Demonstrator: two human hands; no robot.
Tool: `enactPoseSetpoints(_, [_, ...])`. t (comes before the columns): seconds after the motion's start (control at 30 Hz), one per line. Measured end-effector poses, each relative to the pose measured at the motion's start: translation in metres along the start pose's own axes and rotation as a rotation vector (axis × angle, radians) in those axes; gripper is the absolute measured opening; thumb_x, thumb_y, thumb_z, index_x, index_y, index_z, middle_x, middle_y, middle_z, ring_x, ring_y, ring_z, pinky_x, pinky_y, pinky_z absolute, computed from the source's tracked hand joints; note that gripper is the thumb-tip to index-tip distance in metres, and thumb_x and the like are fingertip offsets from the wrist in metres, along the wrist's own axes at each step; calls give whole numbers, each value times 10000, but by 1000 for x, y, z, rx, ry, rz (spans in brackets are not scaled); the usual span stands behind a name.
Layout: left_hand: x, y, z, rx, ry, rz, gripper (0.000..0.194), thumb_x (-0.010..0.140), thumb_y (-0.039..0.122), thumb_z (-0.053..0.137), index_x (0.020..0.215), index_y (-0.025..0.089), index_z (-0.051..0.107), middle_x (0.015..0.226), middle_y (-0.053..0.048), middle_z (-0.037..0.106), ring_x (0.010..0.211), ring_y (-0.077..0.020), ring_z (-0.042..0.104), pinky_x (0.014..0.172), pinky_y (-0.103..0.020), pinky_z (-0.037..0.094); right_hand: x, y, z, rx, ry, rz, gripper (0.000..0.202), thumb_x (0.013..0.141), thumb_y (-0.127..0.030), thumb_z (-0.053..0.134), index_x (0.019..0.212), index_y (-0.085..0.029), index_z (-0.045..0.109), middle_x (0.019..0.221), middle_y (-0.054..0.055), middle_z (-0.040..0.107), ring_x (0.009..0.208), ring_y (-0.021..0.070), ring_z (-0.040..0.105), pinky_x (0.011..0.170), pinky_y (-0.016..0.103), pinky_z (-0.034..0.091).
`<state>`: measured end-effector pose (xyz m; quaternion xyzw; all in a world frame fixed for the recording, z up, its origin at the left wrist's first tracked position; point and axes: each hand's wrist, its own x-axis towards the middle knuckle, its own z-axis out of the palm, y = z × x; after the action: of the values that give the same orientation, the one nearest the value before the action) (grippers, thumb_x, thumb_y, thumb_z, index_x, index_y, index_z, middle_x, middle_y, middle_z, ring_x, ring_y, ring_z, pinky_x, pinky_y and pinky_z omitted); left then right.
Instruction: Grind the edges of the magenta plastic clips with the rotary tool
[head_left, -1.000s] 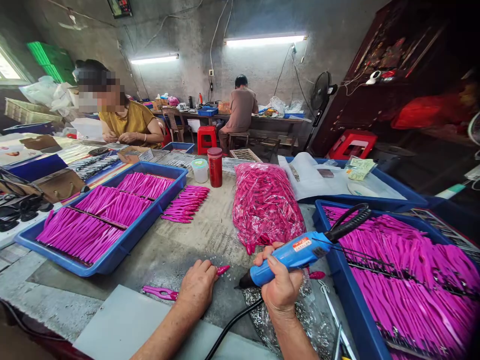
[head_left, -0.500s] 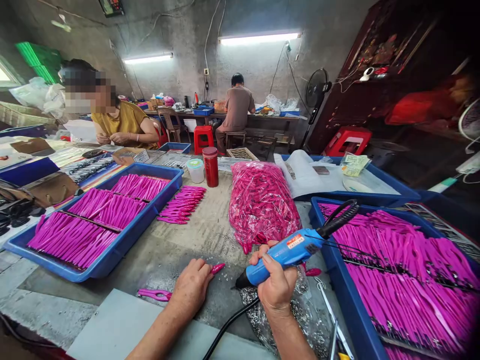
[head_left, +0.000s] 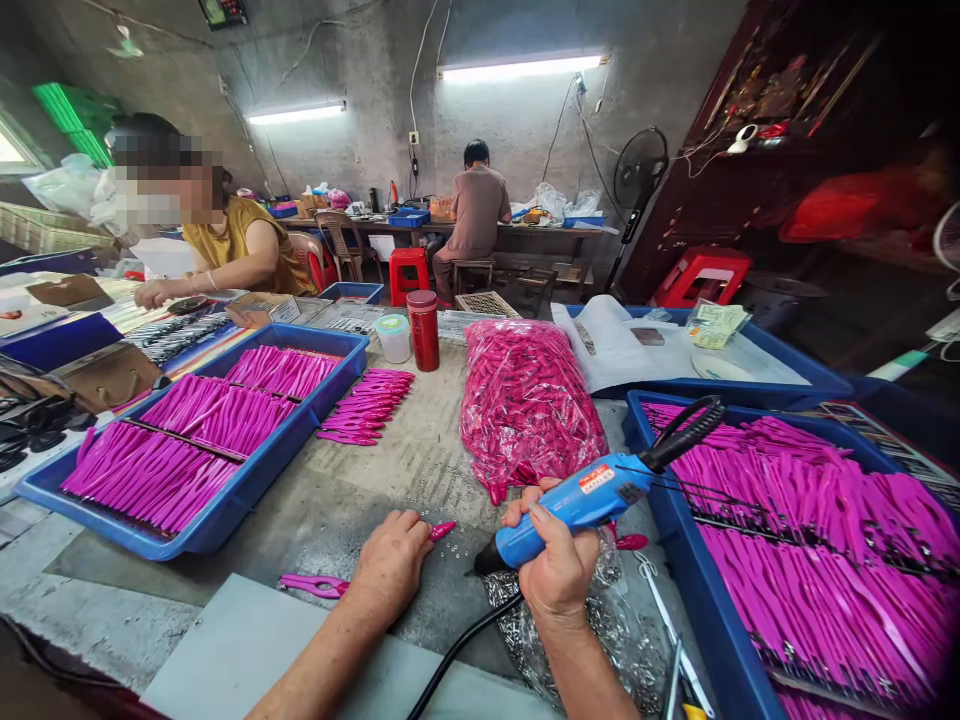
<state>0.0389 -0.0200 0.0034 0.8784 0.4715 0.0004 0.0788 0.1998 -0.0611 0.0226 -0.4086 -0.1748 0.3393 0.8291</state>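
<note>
My left hand (head_left: 394,562) is closed over a small magenta piece (head_left: 442,530), whose pointed tip sticks out to the right past my fingers. Left of that wrist lies a magenta handle (head_left: 315,585) with an oval opening; my hand hides whether the two are joined. My right hand (head_left: 556,565) grips a blue electric screwdriver (head_left: 577,505). Its black nose points down and left, close to the bench, right of the magenta piece. Tiny metal rings (head_left: 452,551) lie scattered between the nose and my left hand.
Blue trays of magenta handles flank me, one on the left (head_left: 217,520) and one on the right (head_left: 720,600). A plastic bag of magenta pieces (head_left: 529,400) stands ahead, beside a red bottle (head_left: 424,335). Below my right hand lies a bag of small metal parts (head_left: 622,640). Two people sit beyond.
My hands and the screwdriver keep nearly the same pose, with a slight shift of the view. At the left, the co-worker's arm has reached out over the bench.
</note>
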Motion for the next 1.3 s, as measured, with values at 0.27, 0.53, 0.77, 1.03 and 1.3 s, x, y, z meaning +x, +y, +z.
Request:
enactPoseSetpoints(0.27, [0, 0, 0, 35, 40, -4, 248, 891, 197, 409, 763, 203, 621, 810, -30, 606, 792, -169, 542, 666, -258, 415, 0, -1, 1, 11, -15, -1, 320, 599, -302, 648, 853, -187, 492, 633, -43, 540, 482, 135, 535, 516, 290, 409])
enactPoseSetpoints(0.53, [-1, -2, 1, 3, 35, 25, 246, 892, 216, 411, 774, 210, 627, 813, -21, 616, 784, -159, 541, 667, -245, 407, 0, -3, 4, 18, -4, -6, 322, 592, -317, 651, 837, -186, 489, 608, -42, 541, 468, 138, 528, 486, 279, 404])
enactPoseSetpoints(0.77, [0, 0, 2, -76, 21, -17, 253, 881, 200, 421, 729, 209, 623, 808, -19, 612, 795, -160, 531, 696, -247, 391, -2, -1, 4, -28, -30, -51, 309, 612, -309, 640, 853, -188, 489, 630, -34, 547, 479, 145, 530, 506, 303, 413])
enactPoseSetpoints(1.03, [2, 3, -3, -111, -60, -81, 215, 868, 205, 449, 759, 219, 634, 853, -16, 615, 848, -173, 527, 704, -261, 390, 0, 4, 21, -66, -97, -87, 332, 618, -296, 669, 879, -182, 499, 641, -32, 561, 486, 144, 540, 524, 299, 419])
enactPoseSetpoints(1.3, [2, 4, -4, -156, -67, -85, 230, 866, 194, 429, 779, 213, 642, 850, -25, 616, 833, -176, 521, 702, -278, 399, 5, 16, 50, -123, -207, -133, 310, 631, -275, 674, 880, -179, 515, 649, -28, 566, 486, 136, 537, 518, 297, 436])
